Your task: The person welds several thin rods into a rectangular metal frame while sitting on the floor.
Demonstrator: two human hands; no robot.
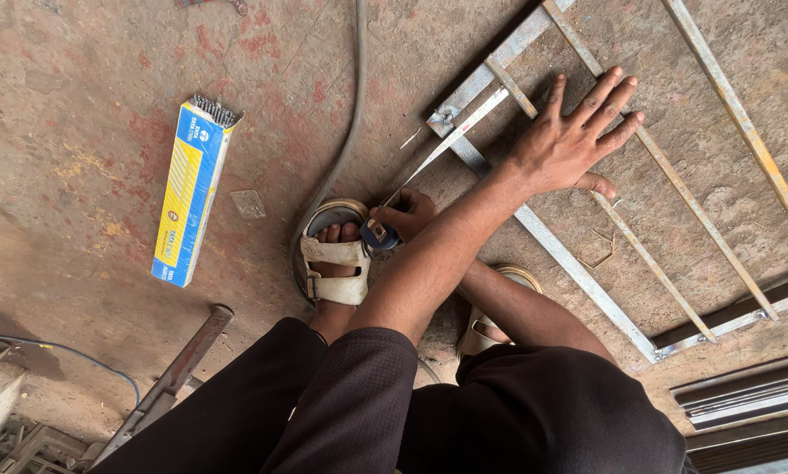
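A welded metal grille frame (578, 263) is lying flat on the stained concrete floor (86, 149), its thin bars running diagonally. The left hand (578, 140) is pressing down on the bars, open, fingers spread. A blue-and-yellow box of welding electrodes (187, 195) is lying well apart to the side, open at one end. The right hand (407, 213) is gripping a tape measure case (379, 234) just beside a sandalled foot (334, 263), its blade (451, 140) stretching across to the frame's corner.
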